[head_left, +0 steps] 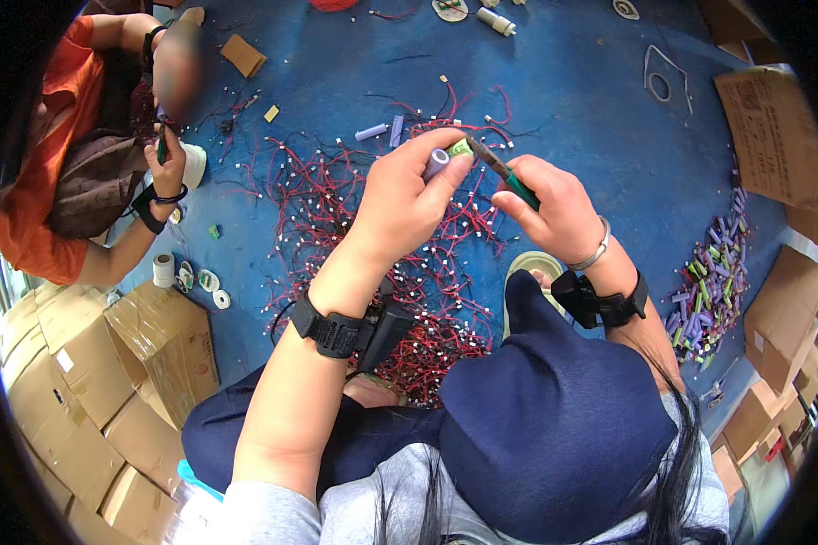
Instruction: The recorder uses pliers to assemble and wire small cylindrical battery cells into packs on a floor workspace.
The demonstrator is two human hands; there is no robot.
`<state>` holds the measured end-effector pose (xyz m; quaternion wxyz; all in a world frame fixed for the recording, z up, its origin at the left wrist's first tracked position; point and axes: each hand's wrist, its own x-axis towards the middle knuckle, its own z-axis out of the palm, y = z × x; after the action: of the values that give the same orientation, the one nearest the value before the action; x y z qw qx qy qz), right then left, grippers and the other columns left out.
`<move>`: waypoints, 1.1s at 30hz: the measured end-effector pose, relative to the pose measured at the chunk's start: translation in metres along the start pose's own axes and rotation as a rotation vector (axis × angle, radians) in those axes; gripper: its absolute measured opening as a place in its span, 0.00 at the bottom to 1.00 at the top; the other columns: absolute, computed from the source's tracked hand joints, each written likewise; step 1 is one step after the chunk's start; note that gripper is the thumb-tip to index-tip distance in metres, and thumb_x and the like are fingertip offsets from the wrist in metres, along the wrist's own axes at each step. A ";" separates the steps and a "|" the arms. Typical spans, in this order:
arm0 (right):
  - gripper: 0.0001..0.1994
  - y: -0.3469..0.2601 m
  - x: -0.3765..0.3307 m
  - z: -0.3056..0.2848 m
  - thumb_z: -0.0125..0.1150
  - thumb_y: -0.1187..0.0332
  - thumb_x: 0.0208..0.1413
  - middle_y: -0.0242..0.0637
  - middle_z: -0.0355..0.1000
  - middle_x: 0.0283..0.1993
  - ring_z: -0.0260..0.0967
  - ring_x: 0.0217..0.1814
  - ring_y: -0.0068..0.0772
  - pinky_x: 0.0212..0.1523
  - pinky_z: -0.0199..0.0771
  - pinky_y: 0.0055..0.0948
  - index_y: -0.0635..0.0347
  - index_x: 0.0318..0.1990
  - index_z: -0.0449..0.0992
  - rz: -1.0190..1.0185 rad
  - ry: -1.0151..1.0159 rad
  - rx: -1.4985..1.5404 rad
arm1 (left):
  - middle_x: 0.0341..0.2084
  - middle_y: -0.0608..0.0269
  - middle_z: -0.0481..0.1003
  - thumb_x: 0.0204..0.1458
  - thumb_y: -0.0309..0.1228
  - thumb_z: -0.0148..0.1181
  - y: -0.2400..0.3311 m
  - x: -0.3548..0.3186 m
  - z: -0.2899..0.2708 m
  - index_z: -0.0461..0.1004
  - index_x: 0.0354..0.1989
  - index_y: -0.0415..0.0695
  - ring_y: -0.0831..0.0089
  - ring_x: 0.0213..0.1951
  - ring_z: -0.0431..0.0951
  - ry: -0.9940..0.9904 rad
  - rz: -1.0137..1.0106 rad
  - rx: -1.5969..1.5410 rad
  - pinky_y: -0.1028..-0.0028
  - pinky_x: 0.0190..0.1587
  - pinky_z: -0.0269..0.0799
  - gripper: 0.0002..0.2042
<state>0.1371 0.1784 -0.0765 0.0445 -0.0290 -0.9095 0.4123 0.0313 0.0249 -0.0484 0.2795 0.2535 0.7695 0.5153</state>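
Observation:
My left hand (407, 193) is closed around a purple cylindrical battery cell (437, 160), one round end facing up. Beside it, at my fingertips, shows a small green piece (461, 147), perhaps a circuit board on the cell. My right hand (554, 207) grips green-handled cutting pliers (521, 189), whose metal jaws touch or nearly touch the green piece. Whether the jaws are closed on it I cannot tell. Under my hands spreads a heap of red and black wires with white connectors (327, 209). Two loose purple cells (384, 131) lie just beyond them.
At the right lies a pile of purple and green cells (711, 277) near cardboard boxes (777, 136). A co-worker in an orange top (59, 173) sits at the left, holding a green-handled tool. Stacked cartons (82, 381) fill the lower left, with white spools (164, 271) nearby.

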 end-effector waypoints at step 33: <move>0.08 0.011 -0.019 -0.002 0.53 0.67 0.47 0.34 0.67 0.19 0.68 0.20 0.26 0.20 0.68 0.24 0.61 0.22 0.67 0.465 -0.106 -0.022 | 0.13 0.63 0.67 0.52 0.34 0.45 0.013 0.016 0.066 0.65 0.24 0.37 0.77 0.13 0.67 0.008 -0.648 -0.060 0.78 0.17 0.64 0.12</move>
<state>0.1565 0.1858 -0.0848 -0.1000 -0.2163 -0.8838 0.4026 0.0668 0.0831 -0.0597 0.4331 -0.0150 0.7956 0.4232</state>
